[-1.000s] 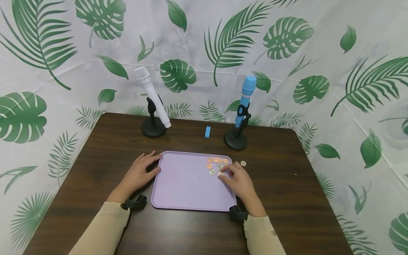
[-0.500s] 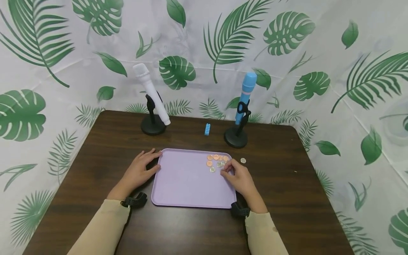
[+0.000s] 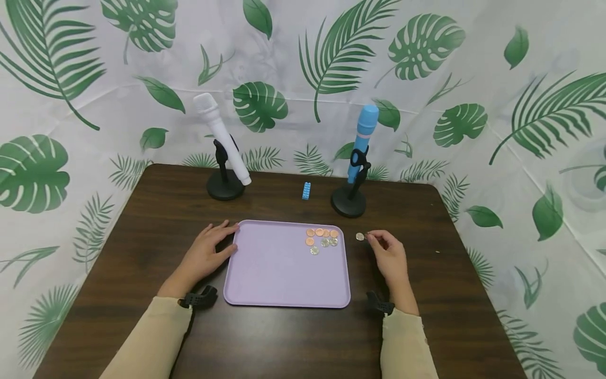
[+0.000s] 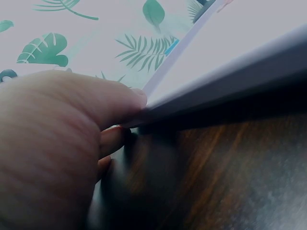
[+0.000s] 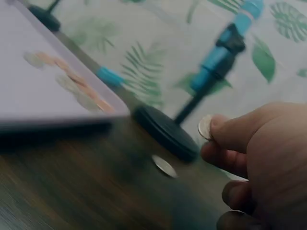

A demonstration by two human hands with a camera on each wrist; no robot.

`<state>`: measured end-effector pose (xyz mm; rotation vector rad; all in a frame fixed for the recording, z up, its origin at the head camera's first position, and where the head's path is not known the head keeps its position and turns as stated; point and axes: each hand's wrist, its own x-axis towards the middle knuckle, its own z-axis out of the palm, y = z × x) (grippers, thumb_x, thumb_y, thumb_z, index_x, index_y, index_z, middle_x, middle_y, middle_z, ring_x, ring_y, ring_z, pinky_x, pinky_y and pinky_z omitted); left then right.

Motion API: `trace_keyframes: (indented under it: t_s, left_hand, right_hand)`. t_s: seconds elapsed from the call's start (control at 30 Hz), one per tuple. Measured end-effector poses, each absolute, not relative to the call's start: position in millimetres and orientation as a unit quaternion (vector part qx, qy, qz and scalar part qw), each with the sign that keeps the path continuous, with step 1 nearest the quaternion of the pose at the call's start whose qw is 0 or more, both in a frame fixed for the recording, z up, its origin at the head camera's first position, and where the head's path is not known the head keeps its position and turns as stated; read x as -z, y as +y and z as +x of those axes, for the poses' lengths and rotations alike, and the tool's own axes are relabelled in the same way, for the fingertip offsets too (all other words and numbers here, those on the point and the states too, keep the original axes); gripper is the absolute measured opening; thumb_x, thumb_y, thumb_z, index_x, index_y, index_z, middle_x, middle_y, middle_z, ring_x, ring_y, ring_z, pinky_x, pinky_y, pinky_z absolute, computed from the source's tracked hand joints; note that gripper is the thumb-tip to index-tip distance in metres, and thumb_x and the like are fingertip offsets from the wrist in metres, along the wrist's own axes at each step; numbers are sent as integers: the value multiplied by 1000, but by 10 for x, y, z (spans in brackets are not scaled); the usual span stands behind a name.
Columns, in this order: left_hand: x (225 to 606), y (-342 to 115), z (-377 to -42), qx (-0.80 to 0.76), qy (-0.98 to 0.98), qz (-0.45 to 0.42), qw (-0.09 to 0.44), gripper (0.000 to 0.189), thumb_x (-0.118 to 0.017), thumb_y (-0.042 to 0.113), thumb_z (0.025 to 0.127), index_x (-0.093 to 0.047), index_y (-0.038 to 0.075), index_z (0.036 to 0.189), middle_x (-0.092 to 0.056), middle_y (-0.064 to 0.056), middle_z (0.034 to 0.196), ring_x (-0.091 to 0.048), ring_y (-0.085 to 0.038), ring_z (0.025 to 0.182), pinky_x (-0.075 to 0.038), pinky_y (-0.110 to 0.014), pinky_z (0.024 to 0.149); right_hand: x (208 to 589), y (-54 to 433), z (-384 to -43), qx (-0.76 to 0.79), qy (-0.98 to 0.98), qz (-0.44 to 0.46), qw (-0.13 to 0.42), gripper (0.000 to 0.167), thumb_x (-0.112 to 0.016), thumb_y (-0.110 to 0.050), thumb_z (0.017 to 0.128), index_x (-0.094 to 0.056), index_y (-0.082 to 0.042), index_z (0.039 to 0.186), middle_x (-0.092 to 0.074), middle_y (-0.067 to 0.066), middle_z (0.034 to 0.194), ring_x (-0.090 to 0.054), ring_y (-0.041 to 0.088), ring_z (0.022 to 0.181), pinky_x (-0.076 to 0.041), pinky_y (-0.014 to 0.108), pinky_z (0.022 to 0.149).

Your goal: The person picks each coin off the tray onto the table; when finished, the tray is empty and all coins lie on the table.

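Observation:
My right hand (image 3: 390,258) pinches a silver coin (image 5: 205,127) between thumb and forefinger, above the table just right of the tray. Below it a second silver coin (image 3: 360,237) lies on the wood, seen also in the right wrist view. On the lilac tray (image 3: 279,268), several copper coins (image 3: 310,241) and 3 silver coins (image 3: 314,251) lie grouped in the far right corner. My left hand (image 3: 203,258) rests at the tray's left edge, fingers loosely spread. In the left wrist view its thumb (image 4: 120,98) touches the rim; the other fingers are mostly hidden behind it.
A white microphone (image 3: 222,137) on a black stand stands at the back left, a blue microphone (image 3: 363,137) on its stand at the back right. Between them lies a small light-blue studded block (image 3: 306,191). A leaf-patterned cloth (image 3: 279,47) hangs behind the table.
My right hand has left the tray's coin group and moved right, past the rim, carrying a silver coin from the tray. The left hand has stayed at the left edge.

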<state>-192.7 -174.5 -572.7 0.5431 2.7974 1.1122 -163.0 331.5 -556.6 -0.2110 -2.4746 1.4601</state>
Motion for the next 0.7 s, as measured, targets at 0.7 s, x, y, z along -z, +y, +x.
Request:
trace_keyframes:
  t_s: [0.7]
  left_hand:
    - [5671,-1727,-1930,-361,914,185,27,63,-74,30,103,-55,15,161,-53,-16,167,-38,-38,163,-15,-66,137]
  right_hand:
    - [5709,3610,-1711,-510,-842,-127,123,20,-81,-26,101,-78,-13,116,-79,6,98,-60,12,68,-53,23,57]
